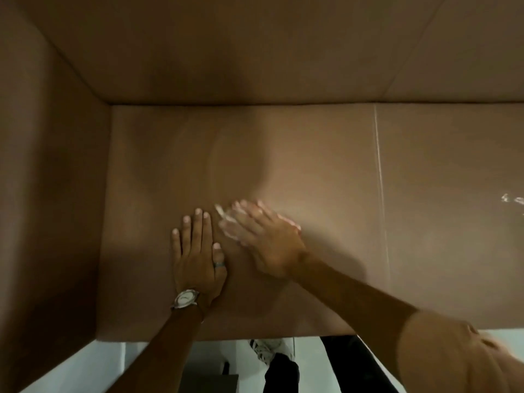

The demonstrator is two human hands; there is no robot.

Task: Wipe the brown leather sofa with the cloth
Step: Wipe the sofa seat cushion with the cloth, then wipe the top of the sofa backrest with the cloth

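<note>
The brown leather sofa (312,154) fills the view, with its seat cushion in the middle, the backrest above and an armrest on the left. My left hand (198,251), wearing a watch and a ring, lies flat on the seat with its fingers spread. Just to its right, my right hand (263,236) presses a small white cloth (226,219) onto the seat. The hand is blurred and covers most of the cloth, which shows only under the fingers.
A pale seam (381,194) runs front to back between two seat cushions, right of my hands. Small white specks (511,199) lie on the right cushion. Below the seat's front edge are white floor (85,367), my dark trousers and a white shoe (266,348).
</note>
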